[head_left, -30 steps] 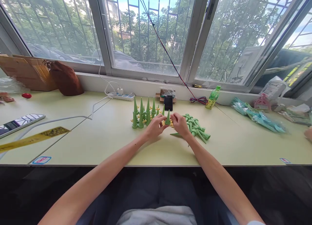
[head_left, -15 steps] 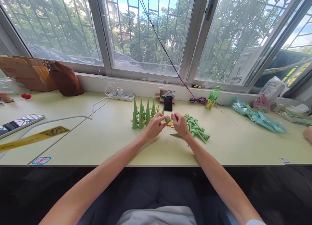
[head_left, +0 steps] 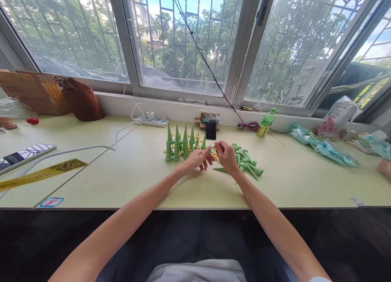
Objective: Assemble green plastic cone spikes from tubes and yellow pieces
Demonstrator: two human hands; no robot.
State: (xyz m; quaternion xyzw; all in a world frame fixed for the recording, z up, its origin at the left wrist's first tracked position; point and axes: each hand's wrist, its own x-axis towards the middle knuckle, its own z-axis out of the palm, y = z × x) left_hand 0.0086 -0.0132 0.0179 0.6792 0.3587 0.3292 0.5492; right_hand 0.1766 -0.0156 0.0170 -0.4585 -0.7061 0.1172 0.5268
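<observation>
My left hand [head_left: 197, 159] and my right hand [head_left: 225, 156] meet over a small heap of yellow parts [head_left: 214, 154] on the pale green table [head_left: 128, 172]. Both have their fingers curled in a pinch. A green cone [head_left: 211, 151] shows between them, mostly hidden by the fingers. Several upright green cones [head_left: 179, 143] stand just left of my left hand. A pile of green cones lying flat [head_left: 247, 160] rests right of my right hand.
A black phone [head_left: 210, 130], a power strip [head_left: 152, 120] with a white cable, and a green bottle [head_left: 266, 122] line the window side. A brown pouch [head_left: 82, 99] and cardboard sit far left. Teal bags [head_left: 324, 145] lie right, and another person's hand [head_left: 385, 167] shows at the right edge.
The green cone that stood upright between my fingers has been tipped down and is now mostly covered. My left fingers have closed in towards my right hand.
</observation>
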